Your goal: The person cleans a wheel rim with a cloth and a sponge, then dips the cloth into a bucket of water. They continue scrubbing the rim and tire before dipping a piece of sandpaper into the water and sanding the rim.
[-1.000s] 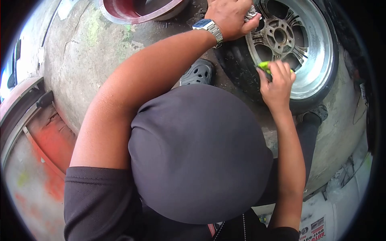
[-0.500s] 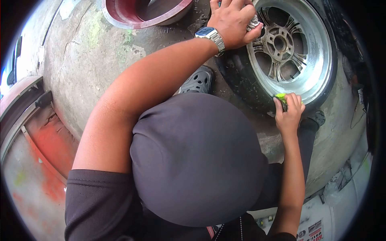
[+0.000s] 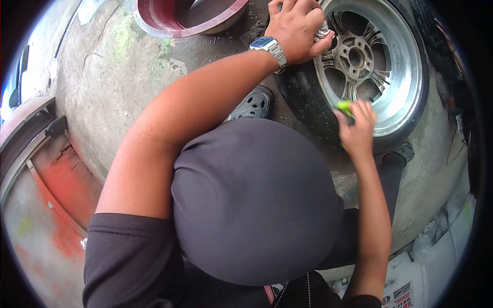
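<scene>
A wheel with a silver spoked rim [image 3: 408, 77] and a black tyre [image 3: 308, 97] lies in front of me at the upper right. My left hand [image 3: 297, 25], wearing a metal watch [image 3: 268, 47], is closed at the wheel's left edge. A crumpled greyish-white rag [image 3: 322, 32] sticks out between its thumb and fingers. Over the rim's near edge is my right hand [image 3: 358, 128], slightly blurred. It pinches a small bright green and dark scrubbing pad [image 3: 344, 108] between thumb and fingers.
A dark red ring-shaped basin [image 3: 205, 26] stands on the concrete floor [image 3: 123, 77] at the top. Another tyre [image 3: 436, 36] is beyond the wheel at the right. A red-and-grey panel [image 3: 61, 179] lies at the left. Grey clogs [image 3: 252, 102] show beside the wheel.
My right hand has moved left and slightly up along the rim's near edge with the green pad. My left hand has stayed nearly in place with the rag.
</scene>
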{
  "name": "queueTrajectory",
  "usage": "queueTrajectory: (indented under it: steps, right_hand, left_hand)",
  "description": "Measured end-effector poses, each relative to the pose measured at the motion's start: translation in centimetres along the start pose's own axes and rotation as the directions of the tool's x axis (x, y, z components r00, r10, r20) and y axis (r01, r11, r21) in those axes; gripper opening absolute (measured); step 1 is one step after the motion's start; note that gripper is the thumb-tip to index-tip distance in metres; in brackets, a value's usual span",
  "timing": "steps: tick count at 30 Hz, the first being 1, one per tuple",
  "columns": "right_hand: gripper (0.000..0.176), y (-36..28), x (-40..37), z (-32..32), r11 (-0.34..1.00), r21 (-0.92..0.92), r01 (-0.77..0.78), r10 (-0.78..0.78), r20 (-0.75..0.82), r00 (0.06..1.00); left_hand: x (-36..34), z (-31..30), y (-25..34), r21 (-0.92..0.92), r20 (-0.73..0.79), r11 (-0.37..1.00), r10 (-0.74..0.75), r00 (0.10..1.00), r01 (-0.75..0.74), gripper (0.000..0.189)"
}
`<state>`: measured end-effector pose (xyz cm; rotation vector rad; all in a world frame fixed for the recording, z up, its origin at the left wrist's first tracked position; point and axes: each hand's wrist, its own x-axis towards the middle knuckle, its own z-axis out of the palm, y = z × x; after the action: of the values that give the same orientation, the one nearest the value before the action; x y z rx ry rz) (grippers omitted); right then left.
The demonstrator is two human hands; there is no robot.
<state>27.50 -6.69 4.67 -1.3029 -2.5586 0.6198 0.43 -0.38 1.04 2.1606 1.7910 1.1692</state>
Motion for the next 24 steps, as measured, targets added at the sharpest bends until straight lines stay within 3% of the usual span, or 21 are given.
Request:
queueTrajectory:
  steps: [2, 6, 8, 12, 13, 17, 20, 24]
  right_hand:
    - [0.021, -1.1, 3.0, 2.2, 0.99, 0.122, -0.076, 0.084, -0.055, 0.995]
    - [0.019, 2.1, 0.5, -1.1, 0.99, 0.137, -0.023, 0.005, 0.129, 0.992]
    - [0.018, 4.5, -2.3, -3.4, 0.999, -0.018, -0.042, 0.045, 0.173, 0.984]
    - [0.021, 1.1, 0.7, -0.3, 0.977, 0.205, -0.052, 0.04, 0.062, 0.997]
    - [0.022, 0.2, 2.1, 0.8, 0.977, 0.212, -0.028, 0.03, -0.007, 1.0]
    - [0.02, 1.9, -0.2, -0.8, 0.983, 0.173, -0.053, 0.044, 0.053, 0.998]
    - [0.019, 5.3, -4.4, -3.0, 0.974, 0.119, -0.194, 0.184, 0.091, 0.979]
    - [0.021, 0.3, 2.1, 0.5, 0.966, 0.25, -0.066, 0.07, -0.01, 0.997]
  left_hand:
    - [-0.2, -0.2, 0.0, 0.022, -0.002, 1.0, 0.002, 1.0, -0.002, 0.036]
    - [-0.1, -0.3, -0.2, 0.005, 0.019, 1.0, -0.003, 1.0, 0.003, 0.038]
    - [0.0, 0.0, -0.3, 0.009, 0.012, 1.0, -0.009, 1.0, 0.009, 0.039]
    - [-0.1, 0.3, 0.1, 0.01, -0.006, 1.0, -0.007, 1.0, 0.007, 0.041]
    - [0.0, 0.2, 0.1, 0.019, 0.005, 1.0, -0.005, 1.0, 0.005, 0.041]
    - [-0.2, -0.4, 0.0, 0.024, 0.043, 1.0, -0.013, 0.999, 0.012, 0.04]
    - [0.2, -0.2, -0.1, 0.042, 0.009, 0.999, -0.01, 1.0, 0.009, 0.039]
    - [-0.1, 0.1, 0.2, 0.019, 0.025, 1.0, -0.007, 1.0, 0.006, 0.039]
